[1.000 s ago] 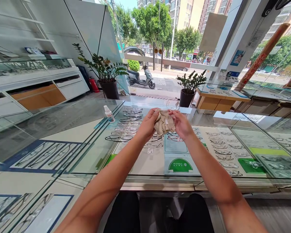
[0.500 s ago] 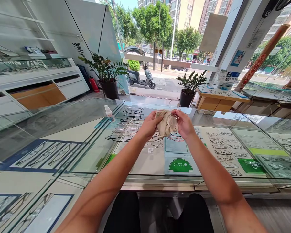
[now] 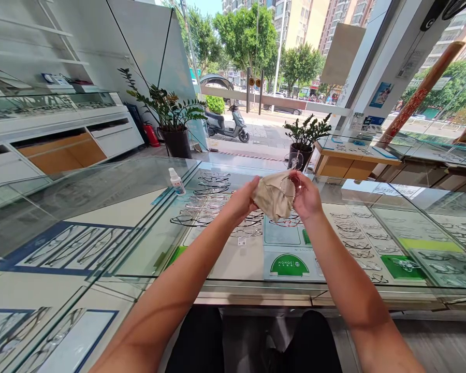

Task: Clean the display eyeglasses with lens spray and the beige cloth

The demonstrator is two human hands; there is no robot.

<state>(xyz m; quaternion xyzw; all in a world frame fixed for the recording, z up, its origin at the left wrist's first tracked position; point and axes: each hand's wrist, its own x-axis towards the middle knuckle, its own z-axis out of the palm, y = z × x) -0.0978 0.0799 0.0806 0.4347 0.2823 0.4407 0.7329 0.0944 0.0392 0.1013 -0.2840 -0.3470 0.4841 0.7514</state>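
A beige cleaning cloth [image 3: 273,196] hangs bunched between my two hands above the glass counter. My left hand [image 3: 244,199] is closed on the cloth's left side. My right hand [image 3: 306,195] pinches a pair of thin-rimmed glasses [image 3: 294,185] at the cloth's right edge. One round lens lies against the cloth; the other lens sticks up above my right fingers. The cloth hides part of the frame. Below, rows of eyeglasses [image 3: 213,181] lie inside the display case.
On the glass countertop [image 3: 140,176] a white spray bottle [image 3: 176,182] stands to the left. Trays of eyeglasses [image 3: 73,247] lie under the glass at left, and more frames [image 3: 353,241] at right. Potted plants [image 3: 174,122] stand beyond the counter.
Both hands have shifted slightly to the right with the cloth and glasses. The cloth is spread a little wider, and the glasses are tilted so a lens shows higher up.
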